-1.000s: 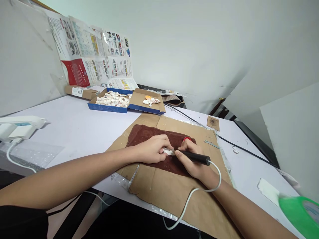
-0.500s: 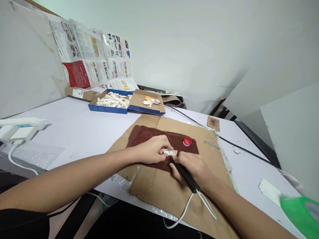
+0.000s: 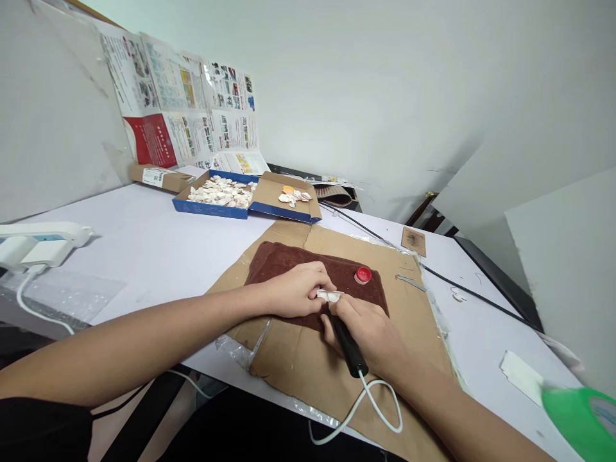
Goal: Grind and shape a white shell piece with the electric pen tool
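Observation:
My left hand pinches a small white piece, flat and shell-like, between thumb and fingertips above a dark brown cloth. In my right hand is a corded black pen-shaped tool, its fingers wrapped round the handle. The tool's thin tip reaches the white piece from the near side; whether it touches cannot be made out. A white cord loops down from the tool's end. On the cloth, beyond my right hand, sits a small red-topped round pot.
Cardboard lies under the cloth. A blue-edged box of white pieces stands behind, more pieces on its lid. Tweezers rest at right. A power strip is on the left, a green roll on the right.
My right hand has turned the tool more upright in view, its rear end swinging left with the cord. The white piece has tilted slightly in my left hand.

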Demonstrator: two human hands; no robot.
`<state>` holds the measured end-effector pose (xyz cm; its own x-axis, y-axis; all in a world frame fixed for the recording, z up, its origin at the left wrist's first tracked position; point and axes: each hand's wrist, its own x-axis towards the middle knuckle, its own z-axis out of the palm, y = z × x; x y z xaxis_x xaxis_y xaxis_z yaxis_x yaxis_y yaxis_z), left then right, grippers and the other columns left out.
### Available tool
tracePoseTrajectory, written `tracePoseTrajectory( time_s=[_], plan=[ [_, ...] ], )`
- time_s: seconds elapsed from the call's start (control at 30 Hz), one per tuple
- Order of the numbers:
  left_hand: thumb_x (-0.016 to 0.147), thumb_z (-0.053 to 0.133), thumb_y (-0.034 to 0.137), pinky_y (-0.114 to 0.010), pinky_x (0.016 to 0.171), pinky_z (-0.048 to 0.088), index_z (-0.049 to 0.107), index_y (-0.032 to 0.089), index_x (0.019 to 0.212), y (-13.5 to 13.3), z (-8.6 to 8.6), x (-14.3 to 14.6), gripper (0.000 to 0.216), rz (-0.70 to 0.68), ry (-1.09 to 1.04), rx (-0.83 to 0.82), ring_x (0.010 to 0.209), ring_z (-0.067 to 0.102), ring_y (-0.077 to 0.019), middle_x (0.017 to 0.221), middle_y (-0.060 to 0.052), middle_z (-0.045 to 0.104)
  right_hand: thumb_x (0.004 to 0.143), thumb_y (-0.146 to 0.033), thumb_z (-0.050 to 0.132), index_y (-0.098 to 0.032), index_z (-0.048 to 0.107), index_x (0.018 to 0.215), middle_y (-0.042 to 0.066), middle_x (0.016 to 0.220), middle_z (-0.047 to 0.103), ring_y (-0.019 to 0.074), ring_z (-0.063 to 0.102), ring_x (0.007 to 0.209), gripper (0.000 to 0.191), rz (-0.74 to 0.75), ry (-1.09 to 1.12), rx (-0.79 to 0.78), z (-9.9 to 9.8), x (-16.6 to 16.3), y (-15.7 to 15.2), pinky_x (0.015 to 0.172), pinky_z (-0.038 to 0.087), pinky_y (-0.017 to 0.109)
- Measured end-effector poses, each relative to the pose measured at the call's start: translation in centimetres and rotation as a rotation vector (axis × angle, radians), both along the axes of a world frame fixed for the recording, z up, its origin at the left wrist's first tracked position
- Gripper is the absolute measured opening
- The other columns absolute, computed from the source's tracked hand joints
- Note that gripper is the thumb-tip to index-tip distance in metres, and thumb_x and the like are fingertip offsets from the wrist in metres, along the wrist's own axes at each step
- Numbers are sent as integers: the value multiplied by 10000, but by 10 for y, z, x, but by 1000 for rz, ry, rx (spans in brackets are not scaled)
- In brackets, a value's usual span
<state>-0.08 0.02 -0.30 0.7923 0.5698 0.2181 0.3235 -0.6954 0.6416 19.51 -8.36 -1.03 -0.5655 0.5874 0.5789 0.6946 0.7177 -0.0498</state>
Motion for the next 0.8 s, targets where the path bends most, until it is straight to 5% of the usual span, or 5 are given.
tracePoseTrajectory(
  time_s=[0.23,0.6,0.8],
  plan=[
    [833,650,79,-281,781,520,751,155,1122,0,0,-1,315,-10,-12,-21,799,610,-143,1032,-55,627,912,-298,642,-259,485,813,-31,651,616,131,505,503,189,-154,254,-272,3,11,1,512,428,264],
    [818,631,72,-277,758,511,746,151,1070,0,0,-1,288,-4,-1,-26,754,571,-132,997,-41,605,947,-307,661,-252,461,765,-32,666,586,151,520,590,276,-15,351,-469,13,32,16,568,422,294],
    [816,618,67,-275,750,503,740,159,1039,-1,2,-1,270,-8,-6,-33,779,573,-147,978,-40,589,940,-331,659,-252,429,727,-44,642,561,148,488,596,323,-78,394,-538,25,26,21,581,406,302]
  ],
)
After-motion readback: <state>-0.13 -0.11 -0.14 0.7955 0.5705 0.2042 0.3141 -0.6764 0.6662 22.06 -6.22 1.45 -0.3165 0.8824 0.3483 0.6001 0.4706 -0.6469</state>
